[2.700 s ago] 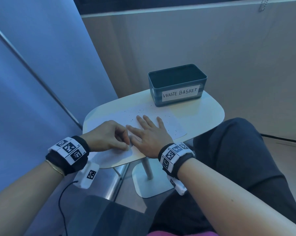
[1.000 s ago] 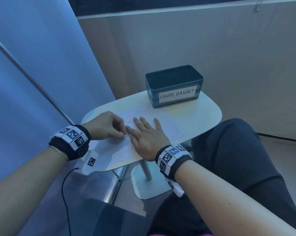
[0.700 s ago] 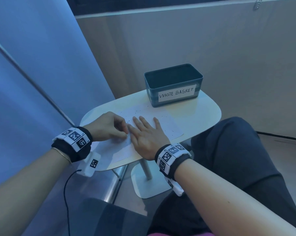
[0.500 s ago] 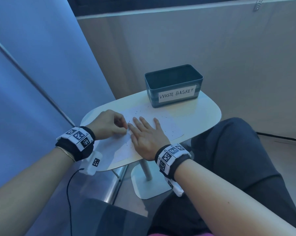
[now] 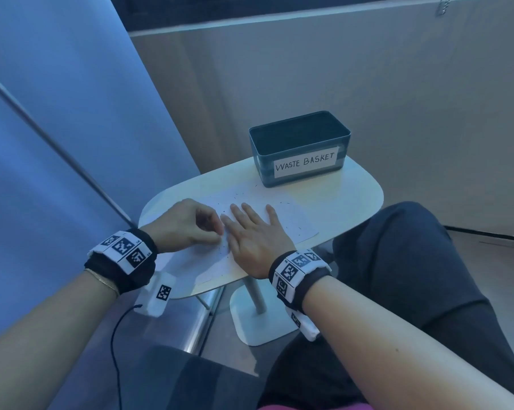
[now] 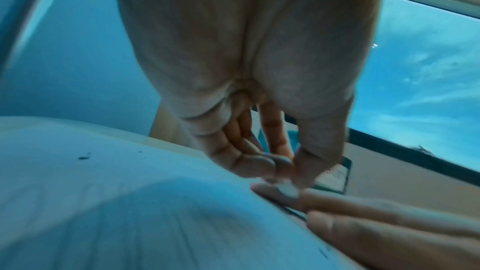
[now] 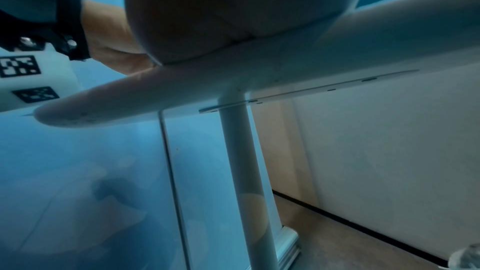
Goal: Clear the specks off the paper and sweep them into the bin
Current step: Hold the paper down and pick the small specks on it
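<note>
Right hand [image 5: 257,235] flat on paper [image 5: 291,223]; left hand [image 5: 187,223] curled beside it.

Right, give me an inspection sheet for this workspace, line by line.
Surface: small white oval table on a pedestal.
Job's things: paper lies flat, dark specks scattered on it; waste basket at the table's far edge.
Clutter: nothing seen.
Grippers: right hand flat on the paper; left hand curled, fingertips pinched together at the paper, what they pinch unclear.
Cables: black cable hanging below the left wrist.
Surroundings: beige wall, blue panel.
</note>
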